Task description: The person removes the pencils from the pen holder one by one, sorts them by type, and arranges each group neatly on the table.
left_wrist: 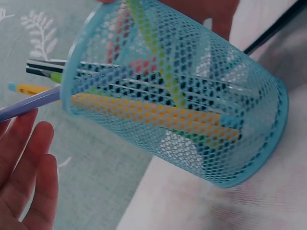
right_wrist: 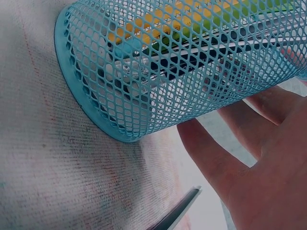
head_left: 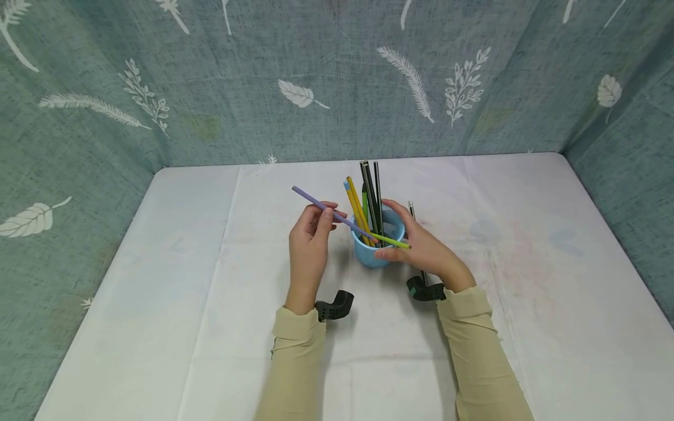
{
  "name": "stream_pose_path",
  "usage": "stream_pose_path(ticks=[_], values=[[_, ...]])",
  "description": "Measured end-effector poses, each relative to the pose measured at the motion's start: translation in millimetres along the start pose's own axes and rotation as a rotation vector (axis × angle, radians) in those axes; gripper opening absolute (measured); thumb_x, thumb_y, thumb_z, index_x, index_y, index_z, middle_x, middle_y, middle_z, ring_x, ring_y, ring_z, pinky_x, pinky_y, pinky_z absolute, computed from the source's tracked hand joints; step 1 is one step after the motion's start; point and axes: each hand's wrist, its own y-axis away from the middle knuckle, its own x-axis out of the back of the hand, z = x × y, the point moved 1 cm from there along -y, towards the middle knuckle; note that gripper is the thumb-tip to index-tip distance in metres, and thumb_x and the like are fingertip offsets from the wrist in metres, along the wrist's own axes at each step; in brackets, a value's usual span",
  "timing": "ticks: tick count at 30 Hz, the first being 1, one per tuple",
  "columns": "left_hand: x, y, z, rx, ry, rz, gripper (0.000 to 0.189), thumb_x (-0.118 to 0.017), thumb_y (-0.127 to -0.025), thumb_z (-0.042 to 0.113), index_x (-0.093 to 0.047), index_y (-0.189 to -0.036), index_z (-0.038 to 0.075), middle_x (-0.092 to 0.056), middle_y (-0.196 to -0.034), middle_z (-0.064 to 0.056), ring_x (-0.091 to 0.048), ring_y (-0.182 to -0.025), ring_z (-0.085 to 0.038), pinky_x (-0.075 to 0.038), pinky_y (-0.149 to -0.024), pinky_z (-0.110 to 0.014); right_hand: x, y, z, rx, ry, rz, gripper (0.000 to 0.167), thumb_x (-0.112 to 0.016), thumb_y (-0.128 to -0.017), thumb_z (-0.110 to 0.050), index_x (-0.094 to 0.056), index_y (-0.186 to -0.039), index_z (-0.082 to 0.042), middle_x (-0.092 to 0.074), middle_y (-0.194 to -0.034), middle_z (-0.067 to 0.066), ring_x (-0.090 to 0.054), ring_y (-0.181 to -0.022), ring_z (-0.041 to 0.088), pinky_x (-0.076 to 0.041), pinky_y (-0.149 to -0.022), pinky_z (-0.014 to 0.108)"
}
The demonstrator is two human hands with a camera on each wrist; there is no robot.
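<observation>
A light blue mesh pencil cup (head_left: pixel 371 256) stands on the table, holding yellow, green and dark pencils. My left hand (head_left: pixel 309 240) pinches a purple pencil (head_left: pixel 316 202) left of the cup. In the left wrist view that purple pencil (left_wrist: pixel 33 103) slants in through the opening, its reddish end showing behind the mesh. My right hand (head_left: pixel 421 245) grips the cup from the right, thumb in front and fingers toward the back. A yellow-green pencil (head_left: pixel 389 240) leans over the rim beside the right thumb; whether the thumb touches it, I cannot tell.
On the white-covered table (head_left: pixel 237 351), a dark, shiny pencil-like stick (right_wrist: pixel 177 211) lies right of the cup, partly hidden by the right hand in the head view. A grey-green leaf-patterned curtain (head_left: pixel 337 128) borders the table at the back and sides.
</observation>
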Motion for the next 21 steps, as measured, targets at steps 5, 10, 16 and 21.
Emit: stream_pose_path(ticks=[5,10,16,21], values=[[2.8,2.6,18.8,-0.005,0.042,0.022,0.023,-0.045,-0.094,0.016,-0.055,-0.105,-0.001,-0.063,-0.092,-0.013,-0.06,-0.084,-0.021,-0.049,-0.073,-0.04,-1,0.1,0,-0.014,0.01,0.003,0.085,-0.067,-0.072,-0.051,-0.008,-0.133,-0.054,-0.015,-0.146,0.001,-0.041,-0.111,0.032,-0.039,-0.081,0.05],[6.8,2.4,26.3,-0.029,0.095,0.078,0.024,-0.042,-0.095,0.015,-0.053,-0.109,-0.003,-0.061,-0.09,-0.016,-0.059,-0.079,-0.026,-0.05,-0.065,-0.04,-1,0.0,1,0.006,0.027,0.013,0.086,-0.068,-0.073,-0.047,-0.008,-0.134,-0.053,-0.011,-0.147,-0.003,-0.03,-0.124,0.031,-0.033,-0.089,0.056],[11.3,1.2,30.5,-0.089,0.138,0.173,0.022,-0.041,-0.096,0.013,-0.053,-0.111,0.003,-0.057,-0.084,-0.017,-0.055,-0.064,-0.032,-0.048,-0.052,-0.03,0,-0.3,2,0.009,0.017,0.02,0.085,-0.068,-0.072,-0.048,-0.008,-0.133,-0.055,-0.014,-0.146,-0.004,-0.04,-0.114,0.03,-0.038,-0.083,0.051],[13.9,1.2,28.3,-0.093,0.172,0.188,0.023,-0.04,-0.096,0.014,-0.053,-0.113,0.004,-0.053,-0.079,-0.017,-0.047,-0.052,-0.027,-0.043,-0.042,-0.024,0,0.2,0,-0.006,0.015,0.003,0.085,-0.067,-0.073,-0.05,-0.008,-0.133,-0.054,-0.015,-0.145,-0.002,-0.045,-0.104,0.03,-0.04,-0.078,0.045]])
